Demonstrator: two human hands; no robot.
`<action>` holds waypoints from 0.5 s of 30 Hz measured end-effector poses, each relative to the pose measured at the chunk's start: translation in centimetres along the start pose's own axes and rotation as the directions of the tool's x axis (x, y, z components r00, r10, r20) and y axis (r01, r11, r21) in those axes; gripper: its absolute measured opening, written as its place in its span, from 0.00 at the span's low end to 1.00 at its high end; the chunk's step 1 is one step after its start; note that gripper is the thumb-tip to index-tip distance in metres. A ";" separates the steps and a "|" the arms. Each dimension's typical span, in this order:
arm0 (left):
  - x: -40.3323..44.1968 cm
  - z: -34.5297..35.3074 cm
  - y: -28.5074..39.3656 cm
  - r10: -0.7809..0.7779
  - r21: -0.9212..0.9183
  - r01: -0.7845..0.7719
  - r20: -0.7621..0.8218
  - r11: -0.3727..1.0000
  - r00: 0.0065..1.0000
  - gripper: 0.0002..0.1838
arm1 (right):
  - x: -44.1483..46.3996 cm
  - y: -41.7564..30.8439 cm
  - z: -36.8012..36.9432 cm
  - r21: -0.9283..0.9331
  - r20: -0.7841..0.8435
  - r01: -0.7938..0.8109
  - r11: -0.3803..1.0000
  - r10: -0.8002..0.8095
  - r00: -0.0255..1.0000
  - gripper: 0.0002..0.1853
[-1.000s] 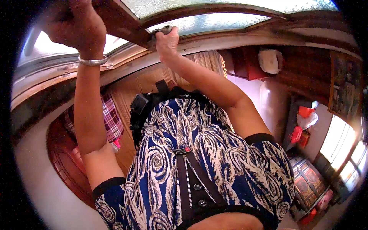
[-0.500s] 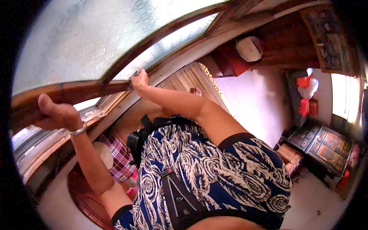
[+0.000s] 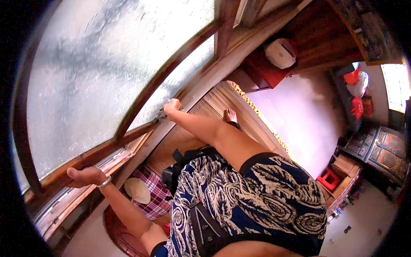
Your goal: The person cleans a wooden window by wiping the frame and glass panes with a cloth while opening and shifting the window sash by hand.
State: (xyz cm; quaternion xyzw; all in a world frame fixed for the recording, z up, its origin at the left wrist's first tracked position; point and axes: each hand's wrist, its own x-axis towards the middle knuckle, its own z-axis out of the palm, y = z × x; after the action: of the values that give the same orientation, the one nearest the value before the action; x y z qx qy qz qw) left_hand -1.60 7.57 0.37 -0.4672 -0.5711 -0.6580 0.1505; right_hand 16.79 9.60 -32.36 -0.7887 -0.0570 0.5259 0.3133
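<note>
A wooden window sash (image 3: 143, 129) with textured glass (image 3: 98, 85) fills the upper left. My left hand (image 3: 87, 176), with a bracelet (image 3: 105, 182) at its wrist, is against the sash's lower rail. Its thumb is stretched out, and its other fingers are partly hidden. Farther right, my right hand (image 3: 172, 106) is closed by the lower corner of the sash, over the sill. Something small and greyish shows beside its fingers, too unclear to name.
Below me lies a wooden platform (image 3: 205, 111) with a yellow patterned edge; a bare foot (image 3: 230, 115) rests on it. A hand fan (image 3: 137, 191) lies on plaid cloth (image 3: 154, 205). At the right are a dark carved cabinet (image 3: 383, 150) and a red stool (image 3: 329, 179).
The view has shifted, and more of the sash's glass and left upright shows. Both hands stay at the lower rail, appearing lower and farther right in the picture.
</note>
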 end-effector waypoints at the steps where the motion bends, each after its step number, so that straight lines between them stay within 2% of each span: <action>1: 0.5 -0.3 -0.7 0.102 -0.006 -0.102 0.011 0.995 0.995 0.26 | 1.9 1.3 1.2 0.000 -0.048 0.042 0.999 -0.042 0.998 0.05; 3: 1.1 -1.5 -2.3 0.148 0.055 -0.149 0.011 0.987 0.989 0.19 | 2.6 1.4 1.0 -0.006 -0.131 0.135 0.991 -0.134 0.982 0.05; 4: 0.9 -1.9 -1.3 0.074 0.102 -0.078 0.049 0.992 0.996 0.17 | 2.6 1.0 0.4 0.001 -0.141 0.141 0.990 -0.140 0.980 0.05; 6: 1.8 -3.5 -3.6 0.132 0.229 -0.147 0.082 0.962 0.988 0.19 | 2.7 0.2 -0.9 0.084 -0.160 0.194 0.977 -0.179 0.971 0.06; 7: 2.0 -3.9 -4.2 0.107 0.245 -0.119 0.061 0.962 0.992 0.19 | 2.6 -0.6 -1.7 -0.055 -0.145 0.159 0.986 -0.165 0.975 0.06; 8: 2.2 -4.2 -4.8 0.081 0.261 -0.089 0.040 0.961 0.996 0.22 | 2.2 -1.3 -2.3 -0.050 -0.155 0.167 0.985 -0.173 0.973 0.06; 9: 2.4 -4.6 -5.4 0.056 0.275 -0.059 0.018 0.960 0.998 0.26 | 1.5 -1.8 -2.9 0.044 -0.158 0.143 0.989 -0.134 0.978 0.07; 10: 2.7 -5.1 -6.2 0.066 0.298 -0.072 0.027 0.952 0.997 0.25 | 1.3 -2.1 -3.3 0.135 -0.157 0.118 0.984 -0.096 0.983 0.07; 12: 3.2 -5.9 -7.1 0.087 0.343 -0.097 0.046 0.934 0.995 0.24 | 1.3 -2.5 -3.7 0.170 -0.156 0.115 0.979 -0.089 0.984 0.08; 13: 3.3 -6.2 -7.2 0.045 0.310 -0.050 0.024 0.949 0.999 0.23 | 1.5 -2.5 -3.6 0.205 -0.147 0.104 0.973 -0.074 0.986 0.08; 15: 3.4 -6.2 -7.7 -0.004 0.273 0.005 -0.005 0.962 1.000 0.23 | 2.3 -3.0 -3.6 0.129 -0.179 0.119 0.984 -0.095 0.979 0.09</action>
State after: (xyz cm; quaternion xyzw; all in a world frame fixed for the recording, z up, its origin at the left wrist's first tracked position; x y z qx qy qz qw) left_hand -11.74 5.48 -1.05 -0.4392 -0.6570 -0.5744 0.2134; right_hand 21.67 11.40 -31.64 -0.8031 -0.0352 0.4409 0.3992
